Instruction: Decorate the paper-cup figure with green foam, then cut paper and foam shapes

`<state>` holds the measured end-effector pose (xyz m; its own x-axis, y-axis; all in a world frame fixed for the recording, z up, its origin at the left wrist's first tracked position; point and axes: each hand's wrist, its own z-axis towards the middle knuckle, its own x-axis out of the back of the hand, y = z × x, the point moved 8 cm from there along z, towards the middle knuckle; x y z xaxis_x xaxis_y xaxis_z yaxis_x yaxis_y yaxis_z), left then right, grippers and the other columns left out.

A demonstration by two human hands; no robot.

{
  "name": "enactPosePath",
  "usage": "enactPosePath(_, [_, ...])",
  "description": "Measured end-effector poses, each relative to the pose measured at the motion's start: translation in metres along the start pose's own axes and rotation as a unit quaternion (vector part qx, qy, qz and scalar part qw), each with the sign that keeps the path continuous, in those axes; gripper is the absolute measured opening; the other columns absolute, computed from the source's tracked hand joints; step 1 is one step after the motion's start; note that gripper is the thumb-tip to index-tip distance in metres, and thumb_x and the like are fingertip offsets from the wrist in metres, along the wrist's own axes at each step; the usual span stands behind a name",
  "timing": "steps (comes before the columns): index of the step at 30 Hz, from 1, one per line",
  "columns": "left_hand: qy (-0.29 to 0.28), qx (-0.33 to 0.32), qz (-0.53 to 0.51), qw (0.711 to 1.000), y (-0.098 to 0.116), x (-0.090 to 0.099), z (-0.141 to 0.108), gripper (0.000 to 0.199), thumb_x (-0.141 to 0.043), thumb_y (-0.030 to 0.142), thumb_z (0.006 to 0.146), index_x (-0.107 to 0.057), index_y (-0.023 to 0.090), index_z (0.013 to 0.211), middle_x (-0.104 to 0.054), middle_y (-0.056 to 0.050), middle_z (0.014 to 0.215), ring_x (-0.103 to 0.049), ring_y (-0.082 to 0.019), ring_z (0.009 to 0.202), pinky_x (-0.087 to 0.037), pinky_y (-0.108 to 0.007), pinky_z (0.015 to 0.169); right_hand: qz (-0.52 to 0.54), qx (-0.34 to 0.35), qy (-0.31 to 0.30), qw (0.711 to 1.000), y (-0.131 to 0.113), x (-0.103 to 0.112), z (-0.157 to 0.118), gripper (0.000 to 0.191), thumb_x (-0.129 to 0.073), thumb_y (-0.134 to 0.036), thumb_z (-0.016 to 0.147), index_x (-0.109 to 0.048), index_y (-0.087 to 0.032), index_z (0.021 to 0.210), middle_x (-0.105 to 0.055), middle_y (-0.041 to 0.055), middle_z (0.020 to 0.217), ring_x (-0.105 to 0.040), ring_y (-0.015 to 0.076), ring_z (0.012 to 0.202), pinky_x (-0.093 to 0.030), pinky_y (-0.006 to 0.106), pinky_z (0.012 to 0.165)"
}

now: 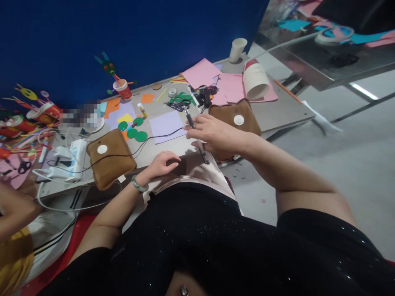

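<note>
the right hand (208,132) pinched the pen (190,121) over the near edge of the table (284,113), the left hand (163,163) was empty, loosely spread, and the black cable (163,135) crossing the lavender paper (166,122) risked snagging the pen or dragging the paper askew

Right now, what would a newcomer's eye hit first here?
Likely the green-headed figure in a red cup, before the blue wall. Then the pen in the right hand, and two brown cushions: one left of the left hand, one beside the right.
</note>
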<state>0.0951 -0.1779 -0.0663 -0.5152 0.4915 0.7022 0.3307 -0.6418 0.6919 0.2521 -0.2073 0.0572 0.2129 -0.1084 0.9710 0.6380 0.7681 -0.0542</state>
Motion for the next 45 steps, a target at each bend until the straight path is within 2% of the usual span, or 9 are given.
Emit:
enactPosePath(7, [-0.002,0.018,0.002,1.000,0.002,-0.001,0.000,0.021,-0.062,0.034,0.095,-0.077,0.019,0.100,-0.080,-0.007,0.095,-0.071,-0.019,0.087,-0.053,-0.036,0.085,0.032,-0.009,0.037,0.999,0.010,0.001,-0.010,0.025,-0.062,-0.020,0.095,-0.071,-0.023,0.119,-0.075,0.0117,0.118,-0.056,0.0324,0.121,-0.042,0.051,0.104])
enactPosePath(14, [-0.003,0.013,0.019,1.000,0.004,-0.002,0.000,0.020,-0.062,0.033,0.096,-0.077,0.020,0.101,-0.080,-0.007,0.098,-0.072,-0.021,0.091,-0.052,-0.038,0.089,0.046,-0.041,0.039,0.997,0.024,-0.008,-0.020,0.024,-0.064,-0.026,0.095,-0.072,-0.025,0.117,-0.076,0.0102,0.115,-0.055,0.0322,0.120,-0.040,0.049,0.103])
enactPosePath(19, [-0.006,0.013,0.015,1.000,0.002,-0.004,-0.001,0.020,-0.062,0.032,0.096,-0.076,0.020,0.101,-0.080,-0.007,0.099,-0.072,-0.021,0.093,-0.053,-0.038,0.090,0.039,-0.040,0.034,0.998,0.021,-0.011,-0.016,0.022,-0.060,-0.024,0.097,-0.071,-0.024,0.116,-0.076,0.0108,0.112,-0.056,0.0320,0.118,-0.041,0.049,0.101])
enactPosePath(29, [-0.002,-0.012,0.010,1.000,0.002,-0.002,0.001,0.019,-0.063,0.030,0.094,-0.077,0.018,0.101,-0.079,-0.007,0.097,-0.071,-0.020,0.089,-0.053,-0.037,0.087,0.034,-0.012,0.022,0.999,0.003,-0.005,0.002,0.023,-0.057,-0.020,0.099,-0.071,-0.018,0.118,-0.075,0.0148,0.118,-0.055,0.0317,0.122,-0.043,0.052,0.105])
enactPosePath(36, [-0.002,-0.016,0.000,1.000,0.004,0.000,0.000,0.018,-0.062,0.030,0.095,-0.077,0.020,0.099,-0.080,-0.007,0.096,-0.072,-0.019,0.089,-0.054,-0.036,0.087,0.027,-0.032,0.054,0.998,0.012,0.003,-0.010,0.028,-0.054,-0.019,0.099,-0.069,-0.021,0.122,-0.074,0.0138,0.121,-0.054,0.0330,0.127,-0.044,0.055,0.106])
enactPosePath(40, [0.000,-0.018,0.003,1.000,0.003,-0.002,0.000,0.018,-0.063,0.029,0.095,-0.077,0.020,0.099,-0.080,-0.007,0.095,-0.073,-0.020,0.089,-0.054,-0.037,0.086,0.025,-0.059,0.052,0.997,0.022,-0.005,-0.019,0.041,-0.050,-0.008,0.093,-0.065,-0.018,0.130,-0.071,0.0162,0.131,-0.056,0.0327,0.130,-0.047,0.054,0.106])
enactPosePath(43, [0.016,0.018,-0.001,1.000,-0.002,-0.004,0.001,0.019,-0.065,0.035,0.095,-0.077,0.020,0.094,-0.080,-0.007,0.092,-0.072,-0.020,0.087,-0.053,-0.038,0.087,0.038,-0.065,0.051,0.996,0.022,-0.017,-0.019,0.050,-0.047,-0.003,0.089,-0.062,-0.014,0.135,-0.068,0.0192,0.138,-0.058,0.0318,0.130,-0.051,0.052,0.104])
enactPosePath(45, [0.034,0.057,-0.041,0.997,-0.004,-0.006,0.003,0.026,-0.069,0.044,0.094,-0.076,0.019,0.098,-0.079,-0.008,0.093,-0.071,-0.020,0.085,-0.055,-0.037,0.085,0.052,-0.055,0.050,0.996,0.016,-0.027,-0.016,0.052,-0.047,-0.002,0.089,-0.061,-0.012,0.138,-0.067,0.0217,0.141,-0.059,0.0318,0.131,-0.052,0.053,0.104])
